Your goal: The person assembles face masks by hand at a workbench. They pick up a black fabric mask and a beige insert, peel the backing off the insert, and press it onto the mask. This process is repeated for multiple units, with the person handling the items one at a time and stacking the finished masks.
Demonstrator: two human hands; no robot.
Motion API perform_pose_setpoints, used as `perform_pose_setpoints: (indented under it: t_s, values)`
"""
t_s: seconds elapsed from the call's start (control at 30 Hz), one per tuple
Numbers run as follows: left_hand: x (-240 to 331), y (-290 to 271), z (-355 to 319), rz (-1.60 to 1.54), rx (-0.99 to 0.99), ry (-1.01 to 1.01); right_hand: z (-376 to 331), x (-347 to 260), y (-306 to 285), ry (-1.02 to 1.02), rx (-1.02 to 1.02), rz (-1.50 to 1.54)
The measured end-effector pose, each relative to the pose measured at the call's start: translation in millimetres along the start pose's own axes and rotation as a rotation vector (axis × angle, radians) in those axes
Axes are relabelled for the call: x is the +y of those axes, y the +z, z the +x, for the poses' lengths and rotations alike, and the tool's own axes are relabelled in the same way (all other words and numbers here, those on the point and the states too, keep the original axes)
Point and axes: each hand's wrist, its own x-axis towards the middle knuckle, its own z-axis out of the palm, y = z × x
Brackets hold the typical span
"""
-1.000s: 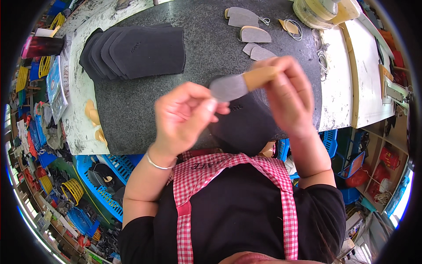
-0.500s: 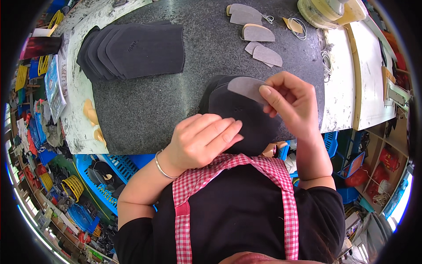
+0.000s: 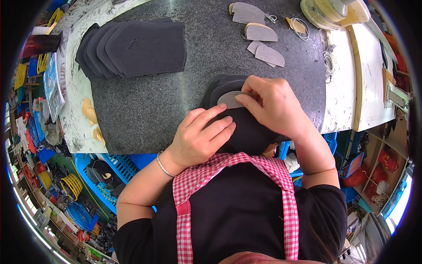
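A grey half-moon piece (image 3: 227, 100) lies over the dark fabric pieces (image 3: 246, 127) stacked at the table's near edge. Between thumb and fingers, my right hand (image 3: 274, 105) pinches its right end. My left hand (image 3: 200, 136) has its fingers spread over the dark stack, with the index fingertip touching the lower left edge of the grey piece. Part of the stack is hidden under both hands.
Another fan of dark fabric pieces (image 3: 140, 48) lies at the far left. Several grey half-moon pieces (image 3: 261, 32) and a string coil (image 3: 300, 29) are at the back right, near a tub (image 3: 325, 15). Blue baskets (image 3: 118, 169) stand below the near edge.
My right hand has brought the grey half-moon piece left and down onto the dark stack. My left hand's fingers have spread, and its index fingertip has reached up to the grey piece.
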Motion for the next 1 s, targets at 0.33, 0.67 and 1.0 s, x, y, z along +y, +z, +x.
perform_pose_setpoints:
  t_s: [0.33, 0.67, 1.0]
  values:
    - [-77.6, -65.7, 34.6, 0.431, -0.085, -0.208, 28.7, 34.2, -30.9, 0.105, 0.364, -0.478]
    - [-92.1, -101.2, 32.5, -0.117, 0.136, -0.446, 34.2, 73.7, -52.4, 0.245, 0.175, 0.010]
    - [15.3, -26.1, 35.3, -0.372, -0.353, 0.043, 4.3, 35.6, -45.8, -0.264, 0.429, -0.127]
